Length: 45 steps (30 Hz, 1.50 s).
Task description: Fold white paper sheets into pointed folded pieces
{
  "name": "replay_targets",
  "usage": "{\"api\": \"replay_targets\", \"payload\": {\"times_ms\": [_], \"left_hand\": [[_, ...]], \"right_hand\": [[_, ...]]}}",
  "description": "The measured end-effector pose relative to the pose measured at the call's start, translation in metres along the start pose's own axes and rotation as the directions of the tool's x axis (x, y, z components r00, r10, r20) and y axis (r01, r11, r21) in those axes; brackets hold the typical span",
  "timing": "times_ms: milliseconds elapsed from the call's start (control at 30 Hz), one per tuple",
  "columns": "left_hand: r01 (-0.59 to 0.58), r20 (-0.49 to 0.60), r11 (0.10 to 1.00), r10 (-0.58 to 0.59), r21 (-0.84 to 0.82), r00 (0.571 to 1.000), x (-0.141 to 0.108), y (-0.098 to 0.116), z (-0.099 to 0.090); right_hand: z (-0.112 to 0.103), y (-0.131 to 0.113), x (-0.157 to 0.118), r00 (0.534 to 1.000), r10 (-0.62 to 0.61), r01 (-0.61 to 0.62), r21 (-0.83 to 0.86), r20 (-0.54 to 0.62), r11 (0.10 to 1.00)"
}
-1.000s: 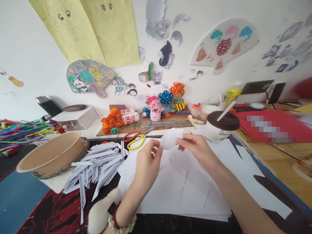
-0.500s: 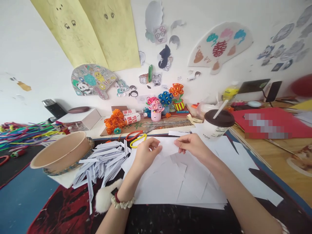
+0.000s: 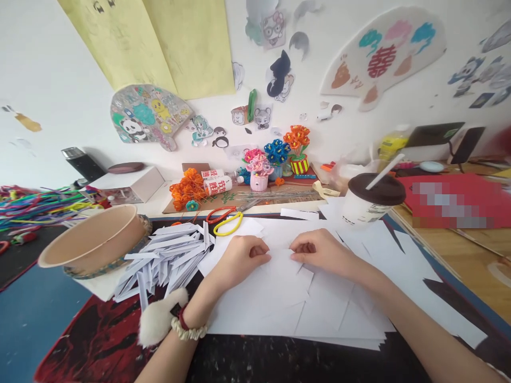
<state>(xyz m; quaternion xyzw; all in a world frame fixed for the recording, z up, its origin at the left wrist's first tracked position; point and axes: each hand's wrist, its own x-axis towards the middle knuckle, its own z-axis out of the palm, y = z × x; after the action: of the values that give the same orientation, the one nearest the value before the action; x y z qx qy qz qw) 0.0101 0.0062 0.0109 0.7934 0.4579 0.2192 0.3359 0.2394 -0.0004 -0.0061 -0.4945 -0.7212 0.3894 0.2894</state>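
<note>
A small white piece of paper (image 3: 279, 258) is stretched between my two hands, above a spread of white sheets (image 3: 263, 314); its outline blends into them. My left hand (image 3: 247, 258) pinches its left edge between thumb and fingers. At the opposite edge, my right hand (image 3: 315, 249) pinches it the same way, fingers curled. Left of my left hand lies a pile of folded white paper strips (image 3: 167, 255). Scissors with red and yellow handles (image 3: 228, 224) lie just behind my left hand.
A lidded cup with a straw (image 3: 373, 199) stands at the back right. A beige bowl (image 3: 93, 239) is at the left. Along the wall are pink flowers in a pot (image 3: 258, 182), orange flowers (image 3: 187, 190) and bottles (image 3: 219, 184). A red folder (image 3: 479, 197) lies far right.
Both hands have come lower in the view and nearer to me, with the small paper still between them. The view has shifted, and more of the scissors shows.
</note>
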Motion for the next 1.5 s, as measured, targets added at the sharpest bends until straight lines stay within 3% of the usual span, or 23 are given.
{"api": "replay_targets", "payload": {"times_ms": [233, 433, 600, 700, 833, 1033, 1267, 1500], "left_hand": [[-0.1, -0.056, 0.99, 0.106, 0.097, 0.993, 0.001, -0.002, 0.006], [-0.157, -0.064, 0.979, 0.166, 0.132, 0.984, 0.002, -0.005, 0.009], [-0.152, -0.017, 0.983, 0.155, 0.102, 0.988, 0.003, -0.007, 0.005], [-0.194, 0.004, 0.977, 0.194, 0.085, 0.981, 0.003, -0.008, 0.003], [-0.267, 0.013, 0.955, 0.268, 0.131, 0.963, 0.002, -0.009, 0.005], [-0.37, 0.033, 0.86, 0.384, 0.352, 0.923, -0.002, -0.01, 0.008], [-0.422, 0.124, 0.785, 0.414, 0.453, 0.902, -0.005, -0.007, 0.009], [-0.455, 0.22, 0.654, 0.412, 0.604, 0.885, -0.01, 0.0, 0.009]], "right_hand": [[0.002, -0.001, -0.005, 0.997, -0.081, 0.082, -0.146, 0.014, 0.986], [0.002, 0.002, -0.007, 0.991, -0.137, 0.135, -0.108, -0.004, 0.985], [0.002, 0.002, -0.008, 0.992, -0.123, 0.121, -0.108, -0.004, 0.987], [0.002, 0.0, -0.009, 0.982, -0.189, 0.187, -0.142, -0.002, 0.972], [0.003, 0.001, -0.012, 0.948, -0.315, 0.318, -0.203, 0.048, 0.926], [0.003, 0.002, -0.014, 0.886, -0.451, 0.46, -0.329, 0.107, 0.825], [0.004, 0.008, -0.013, 0.839, -0.533, 0.522, -0.425, 0.104, 0.739], [0.007, 0.004, -0.015, 0.81, -0.567, 0.537, -0.579, 0.15, 0.614]]}}
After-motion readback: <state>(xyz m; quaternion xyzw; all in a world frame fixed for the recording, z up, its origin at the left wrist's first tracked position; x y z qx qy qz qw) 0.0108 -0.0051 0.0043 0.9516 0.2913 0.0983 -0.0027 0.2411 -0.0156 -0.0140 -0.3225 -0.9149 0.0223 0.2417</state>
